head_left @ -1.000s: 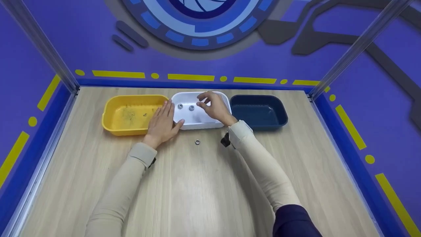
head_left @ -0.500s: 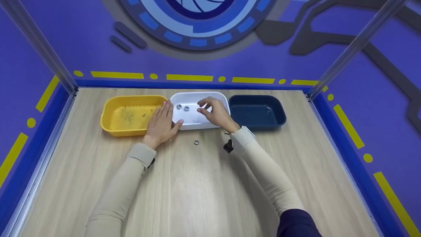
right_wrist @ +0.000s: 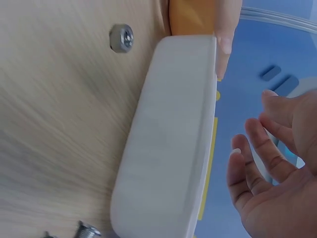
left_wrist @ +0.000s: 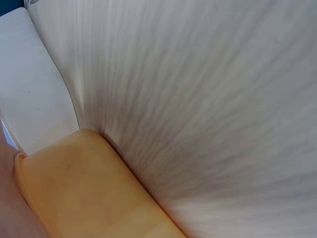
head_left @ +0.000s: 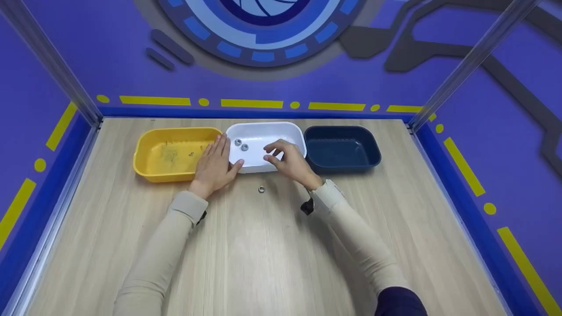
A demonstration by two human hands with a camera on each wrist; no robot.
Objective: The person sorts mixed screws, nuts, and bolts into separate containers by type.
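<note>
In the head view, my left hand [head_left: 214, 163] lies with straight fingers across the adjoining rims of the yellow bin [head_left: 151, 172] and the white bin [head_left: 264, 126]. Two metal nuts sit inside the white bin; the nearer one is this nut [head_left: 244, 147]. Over the white bin's front right part hovers my right hand [head_left: 291, 164], fingers loosely bent and nothing between them. The right wrist view shows the same hand [right_wrist: 275, 168] with thumb and fingertips apart. A third nut [head_left: 261, 189] lies on the table before the white bin, also visible as a nut [right_wrist: 121, 38] near the right wrist camera.
A dark blue bin [head_left: 342, 166] stands against the white bin's right side. Small dark bits lie in the yellow bin. A shiny metal piece [right_wrist: 86, 231] shows at the right wrist view's lower edge. Purple walls [head_left: 272, 87] enclose the table's back and sides.
The nearer nut in the white bin has shifted left, towards the other nut. My right hand has drawn back slightly towards me. The left hand stays put.
</note>
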